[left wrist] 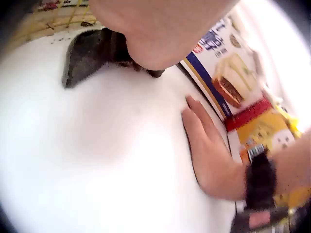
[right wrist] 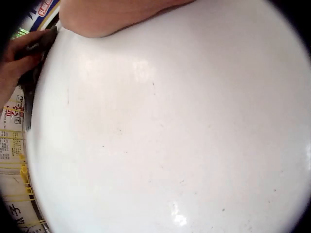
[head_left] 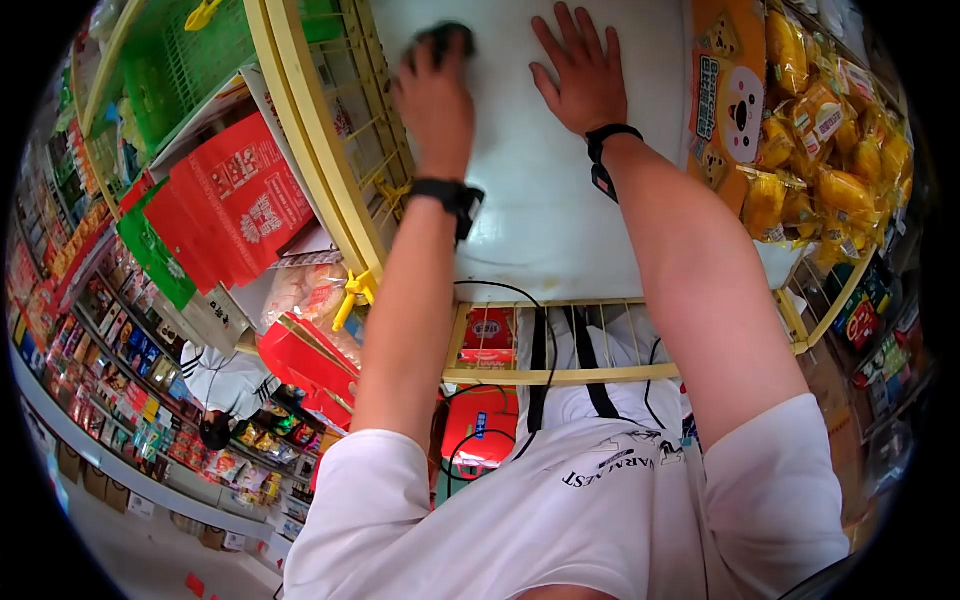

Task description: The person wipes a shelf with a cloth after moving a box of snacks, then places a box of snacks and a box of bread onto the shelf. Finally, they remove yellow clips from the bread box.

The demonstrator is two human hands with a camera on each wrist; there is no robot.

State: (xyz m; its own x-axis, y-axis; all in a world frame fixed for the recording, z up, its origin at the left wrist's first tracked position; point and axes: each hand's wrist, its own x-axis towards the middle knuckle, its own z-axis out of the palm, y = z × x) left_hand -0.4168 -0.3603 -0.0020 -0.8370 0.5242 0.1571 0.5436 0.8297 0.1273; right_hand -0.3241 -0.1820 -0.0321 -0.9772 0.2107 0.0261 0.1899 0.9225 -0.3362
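My left hand [head_left: 437, 115] grips a dark grey cloth [left wrist: 90, 53] against a smooth white surface [head_left: 540, 230], near its far left side. In the right wrist view, the thumb and fingers of that left hand [right wrist: 14, 60] close around the bunched cloth. Part of the cloth spreads out flat beyond the hand in the left wrist view. My right hand [head_left: 585, 80] rests on the white surface to the right, fingers straight and slightly spread, holding nothing. Small dark specks dot the surface in the right wrist view.
Yellow wire railing [head_left: 375, 130] borders the surface on the left and front. An orange carton [head_left: 725, 110] and packaged yellow breads [head_left: 845, 190] stand at the right. Red packaging [head_left: 240, 200] and a green basket [head_left: 190, 70] lie left. A person in white [head_left: 225, 385] is near the shelves.
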